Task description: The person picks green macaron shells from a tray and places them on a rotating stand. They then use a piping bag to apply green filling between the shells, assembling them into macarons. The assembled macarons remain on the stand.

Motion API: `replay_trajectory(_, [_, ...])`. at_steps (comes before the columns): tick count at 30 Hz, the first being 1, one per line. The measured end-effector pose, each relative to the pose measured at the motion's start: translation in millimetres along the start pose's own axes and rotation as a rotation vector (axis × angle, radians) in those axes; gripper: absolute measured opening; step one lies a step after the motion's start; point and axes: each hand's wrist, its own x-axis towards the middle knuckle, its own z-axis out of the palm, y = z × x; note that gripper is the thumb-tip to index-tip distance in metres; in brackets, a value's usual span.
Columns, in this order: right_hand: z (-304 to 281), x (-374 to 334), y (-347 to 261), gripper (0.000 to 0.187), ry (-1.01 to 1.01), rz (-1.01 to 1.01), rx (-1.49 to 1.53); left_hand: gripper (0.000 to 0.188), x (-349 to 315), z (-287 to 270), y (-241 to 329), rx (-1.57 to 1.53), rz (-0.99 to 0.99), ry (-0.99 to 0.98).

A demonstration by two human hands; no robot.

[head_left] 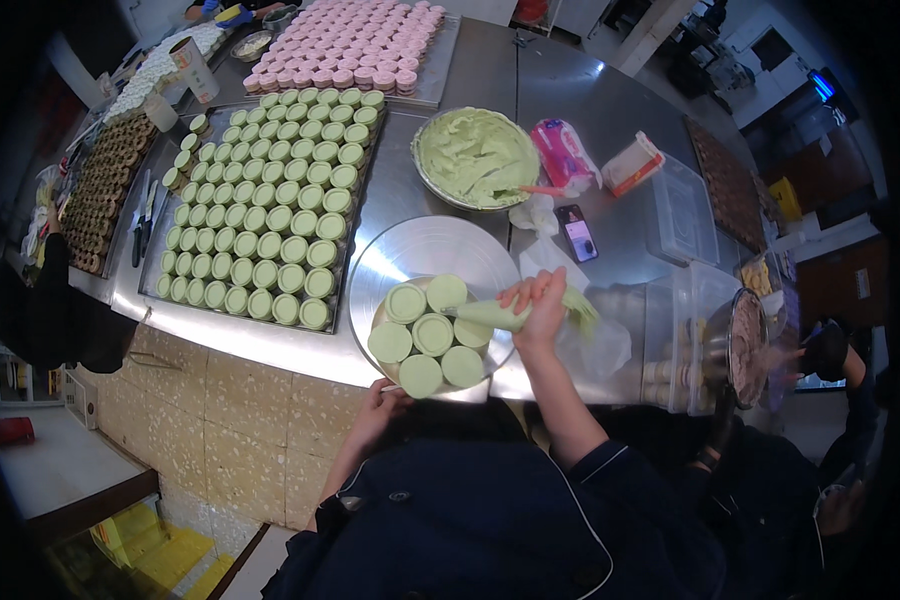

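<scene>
My right hand (539,308) is wrapped round a piping bag (490,315) of pale green cream. The bag's tip reaches over a cluster of small round green cakes (432,334) on a round metal turntable (390,255). Some of these cakes carry a piped ring on top, while others look flat. At the turntable's near edge is my left hand (382,402), its fingers curled; what they grip is too small to make out. Behind the turntable stands a bowl of green cream (477,155) with a pink-handled spatula (542,190).
Left of the turntable lies a tray of green cakes (260,210), with pink cakes (350,45) beyond. Knives (143,220) rest beside it. A phone (576,234), a pink packet (564,155) and plastic boxes (682,215) are to the right. A co-worker's gloved hand (825,348) is near a brown-cream bowl (747,345).
</scene>
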Motion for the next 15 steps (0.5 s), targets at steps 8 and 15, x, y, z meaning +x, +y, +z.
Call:
replay_trajectory(8, [-0.8, 0.6, -1.3, 0.051, 0.002, 0.008, 0.000, 0.036, -1.4, -15.9, 22.9, 0.029, 0.018, 0.088])
replay_trajectory(15, [0.1, 0.9, 0.7, 0.051, 0.002, 0.014, -0.014, 0.041, -1.3, -28.3, 49.0, -0.029, 0.141, 0.236])
